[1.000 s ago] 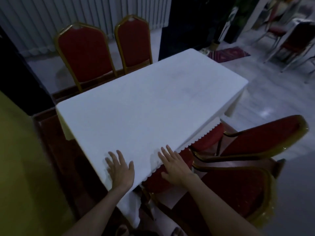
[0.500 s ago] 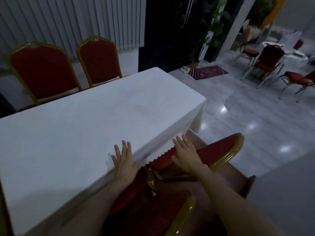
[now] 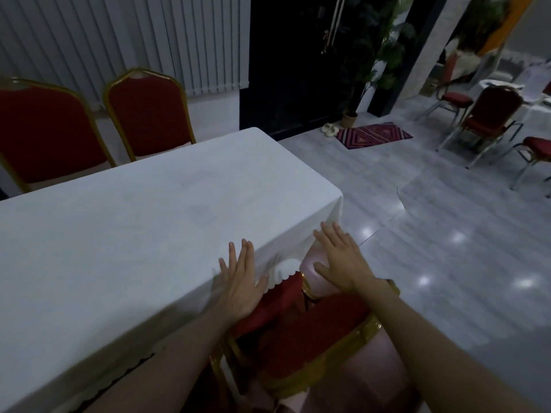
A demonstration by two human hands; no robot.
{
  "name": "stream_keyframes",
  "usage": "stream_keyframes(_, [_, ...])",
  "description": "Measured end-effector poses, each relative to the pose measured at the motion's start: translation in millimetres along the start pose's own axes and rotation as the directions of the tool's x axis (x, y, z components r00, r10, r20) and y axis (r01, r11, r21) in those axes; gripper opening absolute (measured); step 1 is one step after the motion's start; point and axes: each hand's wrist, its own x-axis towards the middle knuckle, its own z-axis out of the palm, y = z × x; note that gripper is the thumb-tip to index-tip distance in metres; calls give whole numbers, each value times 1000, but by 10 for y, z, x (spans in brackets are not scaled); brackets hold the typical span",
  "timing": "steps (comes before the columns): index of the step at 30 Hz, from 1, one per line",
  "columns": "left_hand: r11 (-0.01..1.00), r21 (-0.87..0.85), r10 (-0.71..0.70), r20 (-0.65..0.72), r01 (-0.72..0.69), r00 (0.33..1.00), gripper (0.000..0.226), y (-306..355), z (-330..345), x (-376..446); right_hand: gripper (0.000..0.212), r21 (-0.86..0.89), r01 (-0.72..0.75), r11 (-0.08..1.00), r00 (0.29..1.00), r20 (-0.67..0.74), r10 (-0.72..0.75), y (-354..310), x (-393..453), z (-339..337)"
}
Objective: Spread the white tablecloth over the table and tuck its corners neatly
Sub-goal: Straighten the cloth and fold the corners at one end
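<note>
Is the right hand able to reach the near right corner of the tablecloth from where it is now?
Probably yes. The right hand is open, its fingertips beside the draped edge just short of the tablecloth corner; only open floor lies beyond, nothing between.

Both hands at the near edge of the covered table.

The tablecloth (image 3: 143, 234) lies under the left hand (image 3: 240, 283); the right hand (image 3: 343, 259) hovers just right, above a chair (image 3: 301, 329). Two chairs (image 3: 149, 111) stand beyond, a rug (image 3: 374, 135) far right.

The white tablecloth (image 3: 143, 234) is matt woven cloth. The floor (image 3: 447, 234) tiles shine glossy. Chair (image 3: 149, 114) frames look like gilt metal, perhaps, padded with red fabric.
</note>
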Motion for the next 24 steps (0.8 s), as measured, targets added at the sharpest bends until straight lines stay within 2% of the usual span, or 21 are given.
stream_keyframes(3, [995,52,76,85,-80,994,87,264,224,614,72,-42,45,998,999,22,-44,583,485,-201])
stream_keyframes(5, [998,15,65,87,-66,994,91,495,294,989,74,-59,70,996,997,34,-68,933,783,-334])
stream_keyframes(8, [997,-75,-25,35,28,999,90,887,306,1442,79,-85,128,988,991,35,-126,1407,1137,-444])
stream_keyframes(12, [996,-49,-75,36,77,997,93,1278,327,1894,84,-27,142,990,988,63,-140,1985,1462,-463])
stream_keyframes(16, [979,-72,-190,0,189,982,88,1531,500,2237,94,29,232,972,965,119,-234,2592,1935,-511])
stream_keyframes(20, [924,-149,-347,53,351,936,89,1819,711,2422,100,88,346,934,915,189,-357,3153,2436,-658])
stream_keyframes(24, [868,-150,-468,71,473,881,89,2112,857,2600,99,89,495,865,832,241,-501,3471,2809,-671])
